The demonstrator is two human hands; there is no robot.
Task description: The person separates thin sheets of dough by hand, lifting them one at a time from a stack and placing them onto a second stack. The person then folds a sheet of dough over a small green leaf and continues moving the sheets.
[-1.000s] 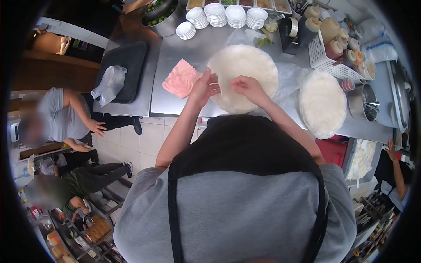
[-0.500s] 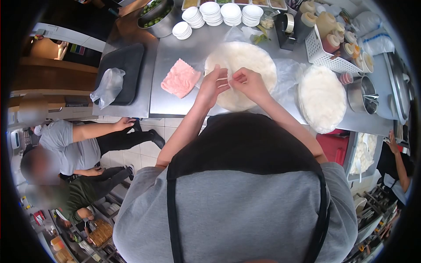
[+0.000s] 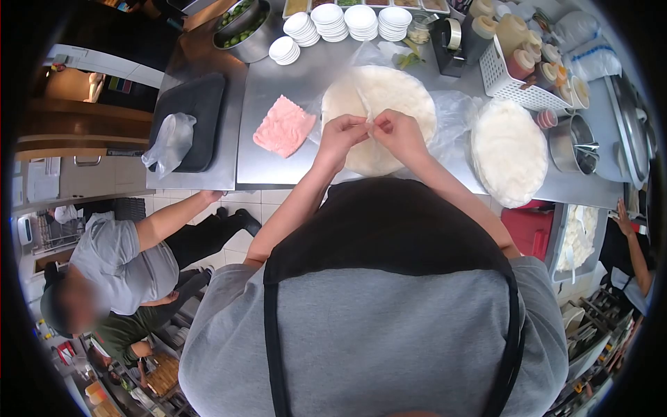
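Note:
A large round pale slab, like a stack of flat dough or tortillas, lies on the steel counter in front of me. Clear plastic film spreads out from around it. Over its middle, my left hand and my right hand meet with fingertips pinched. Between them runs a thin whitish fold that looks like the same film; its exact nature is hard to see. A second pale round slab lies to the right. Left of my hands is a folded pink cloth.
Stacked white dishes and a pot of green fruit stand at the back. A white basket of sauce bottles and a metal pot are at right. A black tray lies left. A co-worker stands left.
My hands have come together, and the left fingers, spread before, now pinch. The co-worker at left has moved closer to the counter, with a hand at its edge.

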